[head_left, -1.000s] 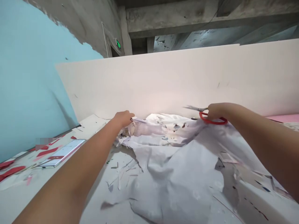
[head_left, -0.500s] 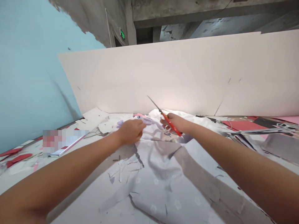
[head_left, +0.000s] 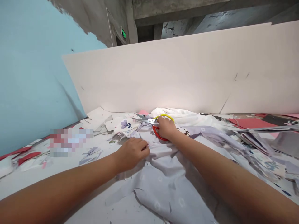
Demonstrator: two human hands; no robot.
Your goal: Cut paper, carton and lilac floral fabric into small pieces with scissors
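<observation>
My right hand (head_left: pixel 166 128) is closed around the handles of a pair of scissors (head_left: pixel 151 121), one loop yellow and one red. The scissors' blades point left and stand apart, above the crumpled cloth. Nearer to me, my left hand (head_left: pixel 132 153) has its fingers curled onto a pale lavender fabric (head_left: pixel 161 183) with faint white flowers, and folds run from its fingertips. Its thumb is mostly hidden. Just beyond the left hand lies a white scrap with a purple flower print (head_left: pixel 126 125).
A tall cream board (head_left: pixel 168 74) stands across the back, beside a blue wall (head_left: pixel 30 68). White cloth (head_left: pixel 184 115) is bunched against it. Red scraps (head_left: pixel 29 157) lie at the left; at the right are a red piece (head_left: pixel 245 123) and layered fabric offcuts (head_left: pixel 268 163).
The scissors have swung from a raised, up-left slant with blades together to pointing left with blades apart. My left hand has moved toward me, and the lavender fabric has shifted and wrinkled.
</observation>
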